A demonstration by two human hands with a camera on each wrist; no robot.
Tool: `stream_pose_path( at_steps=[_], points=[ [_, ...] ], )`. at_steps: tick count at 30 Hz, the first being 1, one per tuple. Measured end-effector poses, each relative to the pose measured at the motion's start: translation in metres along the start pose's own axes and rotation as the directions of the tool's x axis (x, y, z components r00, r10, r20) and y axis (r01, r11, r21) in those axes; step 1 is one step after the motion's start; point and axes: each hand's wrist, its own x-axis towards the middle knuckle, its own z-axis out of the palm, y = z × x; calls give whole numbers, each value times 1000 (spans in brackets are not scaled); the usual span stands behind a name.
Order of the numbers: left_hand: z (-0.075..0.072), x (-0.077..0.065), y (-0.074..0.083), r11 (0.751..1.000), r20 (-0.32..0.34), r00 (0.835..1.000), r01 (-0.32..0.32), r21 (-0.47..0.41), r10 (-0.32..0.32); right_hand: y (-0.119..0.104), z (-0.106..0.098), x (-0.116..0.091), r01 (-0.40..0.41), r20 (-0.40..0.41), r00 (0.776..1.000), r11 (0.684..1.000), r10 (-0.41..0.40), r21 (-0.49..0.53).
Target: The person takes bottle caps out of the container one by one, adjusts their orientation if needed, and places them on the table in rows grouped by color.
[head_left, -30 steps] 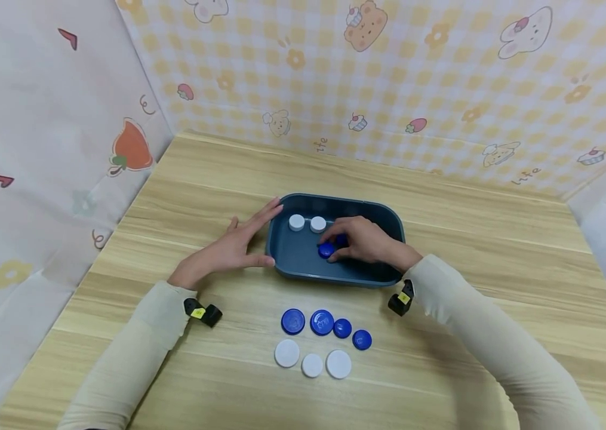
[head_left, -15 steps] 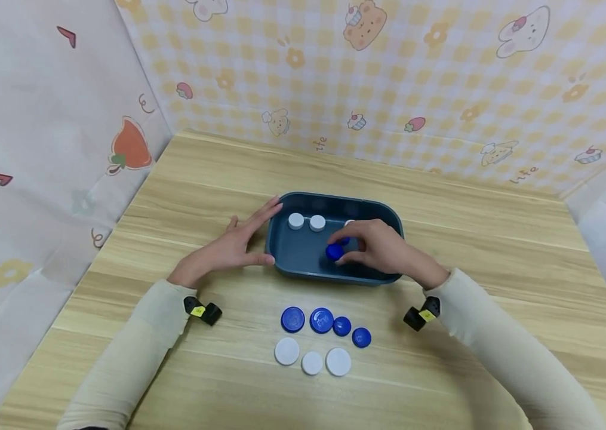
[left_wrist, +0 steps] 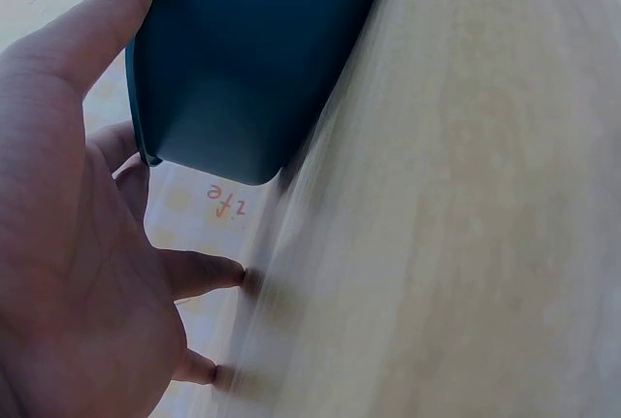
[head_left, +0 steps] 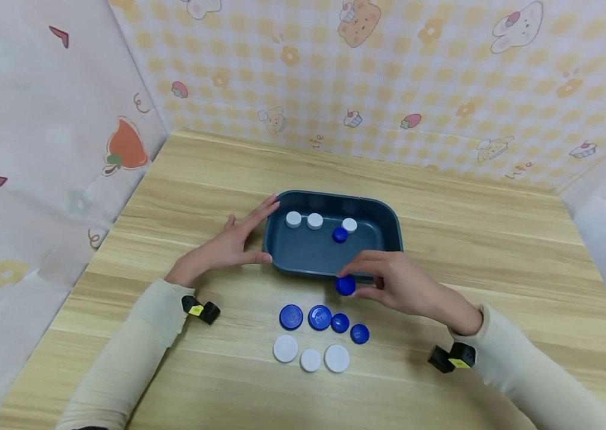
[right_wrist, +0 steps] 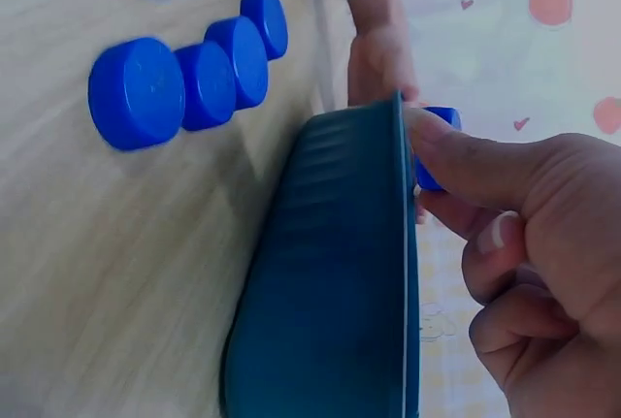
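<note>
My right hand (head_left: 396, 283) pinches a blue bottle cap (head_left: 345, 285) between thumb and fingers, over the near rim of a dark teal plastic bin (head_left: 303, 273). In the right wrist view that blue cap (right_wrist: 441, 132) shows partly behind the thumb, level with the bin's rim (right_wrist: 403, 243). At the bin's left end my left hand (head_left: 224, 246) touches the rim, thumb and fingers spread and fairly straight; the left wrist view has the thumb (left_wrist: 112, 11) along the rim. Another blue cap (head_left: 340, 235) lies inside beside a white cap (head_left: 349, 225).
Farther left in the bin sit two white caps (head_left: 304, 221). In front of it, blue caps (head_left: 320, 318) form a row on the wooden table (head_left: 217, 370), with white caps (head_left: 310, 360) in a second row nearer me. A patterned cloth wall (head_left: 303, 83) stands behind.
My right hand has lifted a blue cap from inside the bin and brought it toward me over the near rim. The left hand stays at the bin's left end.
</note>
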Motion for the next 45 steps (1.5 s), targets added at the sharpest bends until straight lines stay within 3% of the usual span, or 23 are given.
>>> stream_pose_path(
  at_steps=[3, 11, 23, 31, 45],
  points=[
    [0, -1, 0, 1000, 1, 1000, 3, 0, -3, -4, 2, -4, 0, -7, 1000, 1000, 0, 3],
    [0, 0, 0, 1000, 1, 1000, 11, -8, -11, -8, 23, -25, -33, 73, 997, 994, 25, 101],
    [1, 0, -2, 1000, -1, 1000, 0, -14, 0, -8, 46, -60, -62, 85, 995, 976, 45, 208],
    [2, 1, -2, 1000, -6, 1000, 1, -7, -1, -11, 56, -78, -36, 86, 996, 977, 18, 211],
    [0, 2, -1, 1000, 3, 1000, -1, -2, 1, 3, 55, -87, -97, 48, 995, 983, 90, 158]
  ],
)
